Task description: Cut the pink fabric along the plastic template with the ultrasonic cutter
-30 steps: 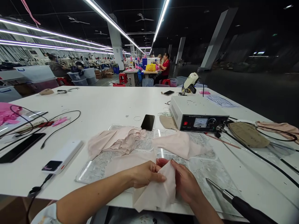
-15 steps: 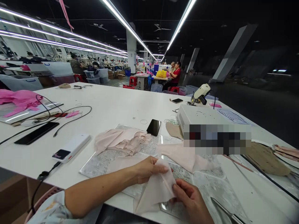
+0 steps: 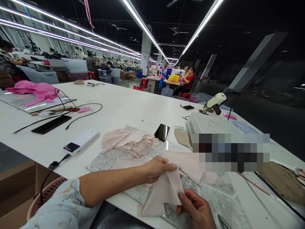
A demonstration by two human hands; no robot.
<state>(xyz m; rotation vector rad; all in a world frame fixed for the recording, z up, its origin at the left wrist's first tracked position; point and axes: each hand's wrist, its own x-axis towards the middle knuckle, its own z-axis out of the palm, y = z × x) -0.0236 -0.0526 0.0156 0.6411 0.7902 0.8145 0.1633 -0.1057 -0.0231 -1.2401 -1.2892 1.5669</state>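
Note:
A pale pink fabric piece (image 3: 164, 194) hangs between my two hands above a grey marbled board (image 3: 214, 203). My left hand (image 3: 158, 168) pinches its top edge between thumb and fingers. Lower and to the right, my right hand (image 3: 195, 206) grips its right edge. Behind my left hand, a layered pile of pale pink pieces (image 3: 128, 141) lies on the board. Another pale pink piece (image 3: 188, 163) lies flat on the board beyond my hands. Metal tool tips (image 3: 224, 221) show at the bottom edge, right of my right hand.
A black phone (image 3: 162, 132) lies behind the board. A white power bank (image 3: 82, 142) and a dark phone (image 3: 51, 124) are at left, with cables. Pink fabric (image 3: 35, 90) lies farther left. A pale box (image 3: 212, 125) and a heat gun (image 3: 214, 103) stand at right. People sit in the background.
The view has turned left, so the table's things appear farther right. Both hands keep hold of the fabric, which now hangs more spread out, with a notch visible in its lower edge.

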